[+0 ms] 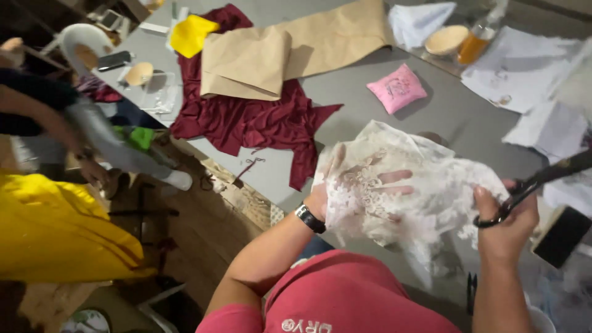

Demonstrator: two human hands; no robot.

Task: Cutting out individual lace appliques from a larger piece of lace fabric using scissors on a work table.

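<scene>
- The left hand (pixel 345 185) lies spread under a piece of sheer white lace fabric (pixel 407 191), fingers showing through the mesh; it holds the lace up from beneath, with a black wristband (pixel 309 218) on the wrist.
- The right hand (pixel 502 222) pinches the lace's right edge and grips a pair of black-handled scissors (pixel 536 182), fingers closed through the loops, blades pointing up and to the right.
- The lace hangs over the near edge of the grey table (pixel 456 111), just in front of the person's red shirt (pixel 351 296).
- A small pink square pincushion (pixel 397 88) sits near the middle of the table, apart from the lace.
- Dark red cloth (pixel 246 120) spreads toward the table's left edge, partly under folded brown pattern paper (pixel 271 52); a yellow piece (pixel 191 34) lies at the far left corner.
- White paper sheets (pixel 524 68) lie along the right edge; a round bowl (pixel 446 40) stands at the far edge.
- Beyond the left edge, another person's arm (pixel 92 132) reaches above yellow fabric (pixel 55 228).
</scene>
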